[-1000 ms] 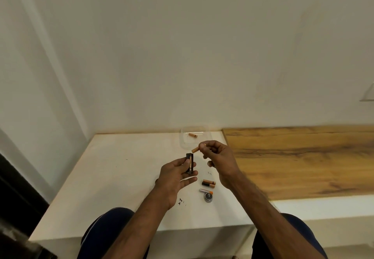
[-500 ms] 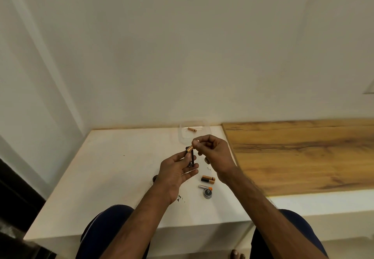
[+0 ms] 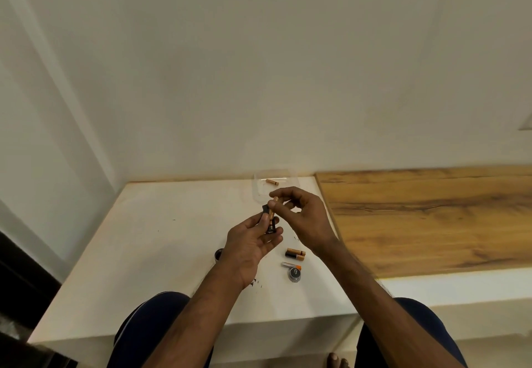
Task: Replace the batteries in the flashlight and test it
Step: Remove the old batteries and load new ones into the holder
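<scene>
**Position.** The left hand (image 3: 250, 245) grips the black holder (image 3: 266, 211) above the worktop (image 3: 172, 238), fingers curled round its lower end. The right hand (image 3: 308, 221) pinches a copper battery (image 3: 273, 206) between thumb and fingertips. The battery lies along the holder's face and touches it. Whether it is fully seated cannot be told.

**Other parts.**
- Two batteries (image 3: 295, 253) lie side by side at 5 o'clock from the holder.
- A silver cell (image 3: 290, 265) and a round cap (image 3: 294, 274) lie just beyond them, nearer the person.
- A clear tray (image 3: 256, 192) at 12 o'clock contains one more battery (image 3: 272, 182).
- A dark round part (image 3: 218, 254) at 8 o'clock is mostly hidden by the left hand. It is possibly the flashlight body.

**Handling.** The battery is probably light, rigid and smooth, so it may roll or slip. Pinch it at mid-length and leave both terminals free. The holder appears to be stiff plastic and is likely to have sprung contacts. Support its back and sides, and keep fingers clear of the slots. Press each cell in squarely, and check polarity first.
</scene>
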